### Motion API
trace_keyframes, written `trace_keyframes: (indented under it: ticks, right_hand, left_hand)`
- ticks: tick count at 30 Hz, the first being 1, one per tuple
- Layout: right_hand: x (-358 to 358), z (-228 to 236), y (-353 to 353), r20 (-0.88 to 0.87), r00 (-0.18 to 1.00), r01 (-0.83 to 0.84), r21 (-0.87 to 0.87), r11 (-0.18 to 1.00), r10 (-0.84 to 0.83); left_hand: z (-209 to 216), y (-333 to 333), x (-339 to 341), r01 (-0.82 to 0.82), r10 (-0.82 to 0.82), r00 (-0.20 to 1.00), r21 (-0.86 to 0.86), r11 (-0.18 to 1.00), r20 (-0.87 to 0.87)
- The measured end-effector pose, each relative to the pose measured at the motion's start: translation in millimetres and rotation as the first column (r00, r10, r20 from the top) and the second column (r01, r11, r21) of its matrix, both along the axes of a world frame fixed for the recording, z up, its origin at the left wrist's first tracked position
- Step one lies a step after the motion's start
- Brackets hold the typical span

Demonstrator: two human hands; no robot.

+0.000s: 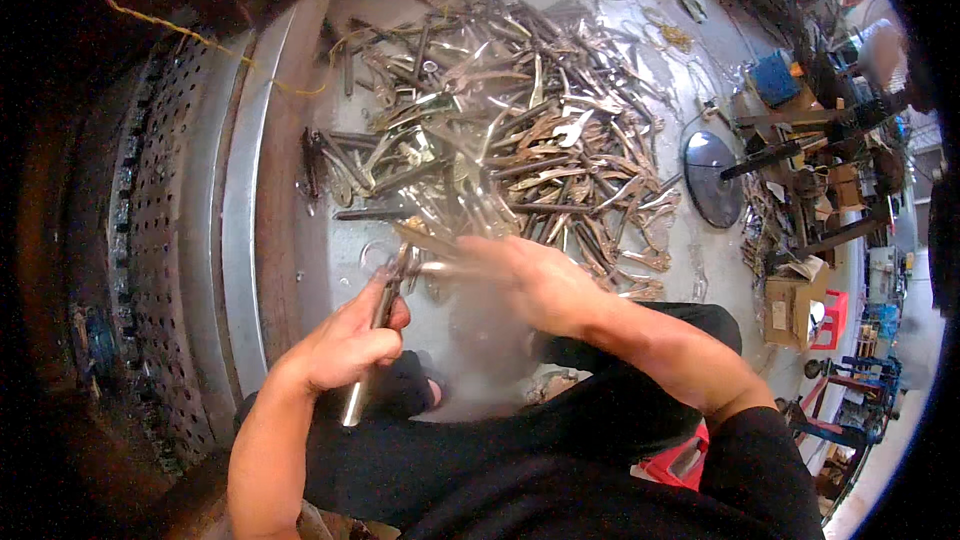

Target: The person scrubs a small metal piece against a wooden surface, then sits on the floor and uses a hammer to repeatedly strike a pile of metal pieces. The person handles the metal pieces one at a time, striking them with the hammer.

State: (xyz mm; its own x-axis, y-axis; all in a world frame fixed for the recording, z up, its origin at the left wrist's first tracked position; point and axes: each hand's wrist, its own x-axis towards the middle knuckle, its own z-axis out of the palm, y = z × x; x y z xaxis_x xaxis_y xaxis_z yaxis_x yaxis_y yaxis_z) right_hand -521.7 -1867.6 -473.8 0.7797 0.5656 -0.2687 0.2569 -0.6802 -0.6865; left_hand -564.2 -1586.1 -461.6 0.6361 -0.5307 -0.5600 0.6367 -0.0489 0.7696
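My left hand [345,345] is closed around a metal hand tool whose shiny, tube-like handle [353,405] slants down below the fist. The tool's upper end shows near the thumb, partly blurred; its exact kind is unclear. Just right of that end is my right hand [540,285], palm down, its fingers smeared by motion. Whether it grips anything cannot be made out. Beyond both hands spreads a heap of loose metal tool parts [560,160], with curved, plier-like handles, dark bars and shiny jaw pieces. Part of the heap in front of the hands is blurred.
A steel ledge [240,210] and a perforated metal panel [165,230] run along the left. To the right stand a round dark base with a pole [713,180], a cardboard box [790,310] and a red stool [832,318]. A yellow twisted cord [180,30] hangs at upper left.
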Motion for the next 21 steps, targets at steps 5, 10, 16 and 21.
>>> trace_keyframes:
  ticks: [5,10,16,21]
  right_hand:
    - [8,-8,8,0.33,0.931,-0.096,-0.183,0.978,0.153]
    - [8,0,3,0.139,0.979,-0.148,-0.016,0.989,0.148]
    - [-13,4,-1,-0.762,0.636,0.338,0.416,0.844,0.121]
    - [-21,-10,2,-0.852,0.49,0.469,0.435,0.769,0.183]
  left_hand:
    - [5,1,-1,-0.25,0.177,0.938,-0.229,0.941,-0.299]
    - [13,-2,-4,-0.2,0.143,0.965,-0.265,0.943,-0.221]
    - [8,-1,-10,-0.115,0.097,0.989,-0.174,0.978,-0.11]
    - [2,-1,-15,-0.102,0.095,0.994,-0.166,0.981,-0.052]
